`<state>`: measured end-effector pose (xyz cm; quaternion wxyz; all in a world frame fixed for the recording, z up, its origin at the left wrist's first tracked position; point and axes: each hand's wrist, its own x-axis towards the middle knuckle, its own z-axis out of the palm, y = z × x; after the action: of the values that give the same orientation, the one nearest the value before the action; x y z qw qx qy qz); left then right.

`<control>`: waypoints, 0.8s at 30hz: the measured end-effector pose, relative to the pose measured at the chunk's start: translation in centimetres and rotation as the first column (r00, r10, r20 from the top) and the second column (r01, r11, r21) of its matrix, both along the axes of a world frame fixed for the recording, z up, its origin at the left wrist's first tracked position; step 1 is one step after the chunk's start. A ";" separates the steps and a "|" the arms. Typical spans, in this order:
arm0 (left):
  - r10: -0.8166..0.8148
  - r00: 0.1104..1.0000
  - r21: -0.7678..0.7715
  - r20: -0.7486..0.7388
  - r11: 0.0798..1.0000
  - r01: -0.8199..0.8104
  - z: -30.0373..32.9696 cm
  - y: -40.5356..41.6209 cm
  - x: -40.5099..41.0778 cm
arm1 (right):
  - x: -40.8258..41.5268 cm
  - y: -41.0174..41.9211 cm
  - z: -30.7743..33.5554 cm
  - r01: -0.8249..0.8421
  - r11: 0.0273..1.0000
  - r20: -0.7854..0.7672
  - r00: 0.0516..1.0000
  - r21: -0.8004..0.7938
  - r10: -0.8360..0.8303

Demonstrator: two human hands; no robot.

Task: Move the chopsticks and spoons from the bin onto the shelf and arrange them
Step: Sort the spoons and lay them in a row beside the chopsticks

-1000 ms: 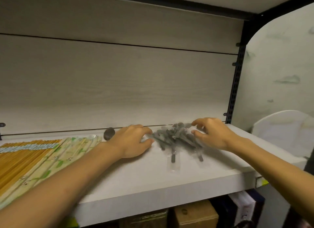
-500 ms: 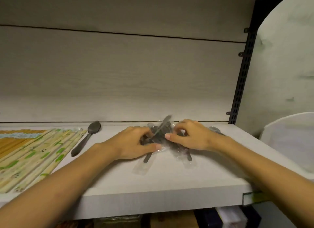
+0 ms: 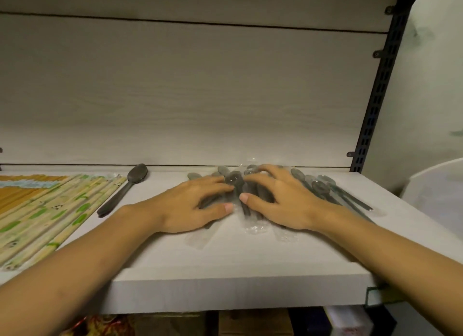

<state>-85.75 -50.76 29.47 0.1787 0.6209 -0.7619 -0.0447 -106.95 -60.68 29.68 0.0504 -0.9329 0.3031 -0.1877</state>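
Note:
A pile of dark grey spoons in clear plastic wrappers (image 3: pixel 323 189) lies on the white shelf (image 3: pixel 225 260), spread out toward the back right. My left hand (image 3: pixel 193 205) and my right hand (image 3: pixel 278 200) rest flat on top of the pile, fingers spread, thumbs nearly touching. One unwrapped dark spoon (image 3: pixel 122 191) lies apart to the left. Wrapped chopsticks with green bamboo print (image 3: pixel 55 210) and yellow ones (image 3: pixel 22 193) lie in rows at the far left.
A white bin (image 3: pixel 436 193) stands beyond the shelf's right end. A black slotted upright (image 3: pixel 375 97) runs up the back right corner. Cardboard boxes (image 3: pixel 253 323) sit on the level below.
The bunched spoon pile has been spread flat and fanned to the right. Both hands went from pinching the spoons to lying flat on them.

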 end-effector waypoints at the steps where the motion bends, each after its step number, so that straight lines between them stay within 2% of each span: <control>1: 0.013 1.000 0.032 0.023 0.999 -0.014 0.0 0.0 0.0 | 0.0 0.0 -0.1 -0.070 0.996 -0.007 0.997 0.046 0.071; 3: 0.090 0.991 0.037 0.103 0.995 -0.094 0.1 0.0 0.3 | -0.1 -0.1 -0.4 -0.098 0.990 -0.049 0.993 0.102 0.103; 5: 0.184 0.963 0.010 0.199 0.982 -0.190 0.2 0.2 0.9 | -0.1 -0.5 -0.4 -0.051 0.995 -0.080 0.995 0.083 0.057; 9: 0.288 0.941 0.020 0.178 0.955 -0.296 0.0 0.5 1.8 | -0.2 -0.6 0.0 -0.009 0.995 -0.036 0.999 0.096 0.013; 14: 0.190 0.977 0.078 0.092 0.977 -0.198 0.8 1.4 1.9 | 0.1 -0.2 0.4 -0.030 0.998 -0.176 0.984 0.057 0.040; 19: 0.056 0.994 0.163 0.094 0.984 -0.071 1.5 3.1 2.9 | -0.8 0.7 1.6 -0.101 0.990 -0.087 0.990 0.104 0.110; 24: -0.029 0.991 0.218 0.133 0.976 -0.001 2.0 4.3 3.2 | -1.5 1.4 1.9 0.041 0.988 -0.285 0.959 0.146 0.002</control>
<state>-82.52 -46.43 31.43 0.0570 0.6330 -0.7672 -0.0869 -108.45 -59.26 31.57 0.0746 -0.9408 0.3295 -0.0288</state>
